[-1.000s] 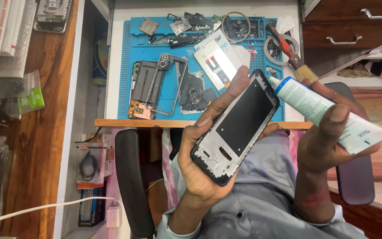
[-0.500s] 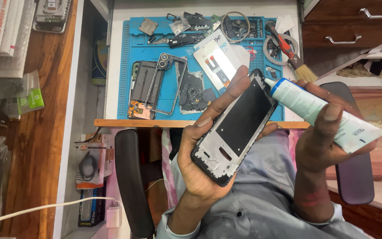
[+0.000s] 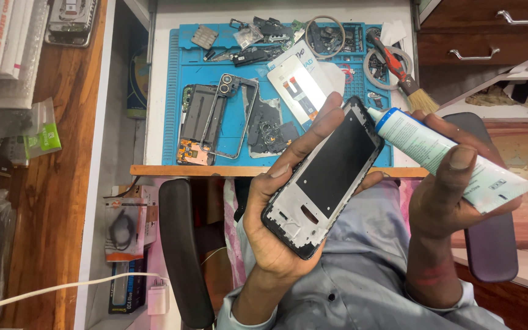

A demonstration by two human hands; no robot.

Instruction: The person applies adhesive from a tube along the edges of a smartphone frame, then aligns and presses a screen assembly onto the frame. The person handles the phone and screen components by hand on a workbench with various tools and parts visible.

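My left hand (image 3: 276, 226) holds a black phone frame (image 3: 325, 177) tilted, its inner side facing up, fingers wrapped over its left edge. My right hand (image 3: 441, 195) grips a white glue tube (image 3: 441, 156) with a blue collar. The tube's nozzle touches the upper right corner of the frame. Both hands are above my lap, just in front of the bench edge.
A blue work mat (image 3: 276, 91) on the white bench carries a dismantled phone body (image 3: 200, 122), a metal mid-frame (image 3: 239, 113), a white screen panel (image 3: 297, 85), a brush (image 3: 407, 79) and small parts. Black chair arms (image 3: 181, 256) flank me. Drawers (image 3: 484, 36) stand at the right.
The tube's nozzle has shifted slightly left onto the frame's top corner. The left hand and frame have barely moved.
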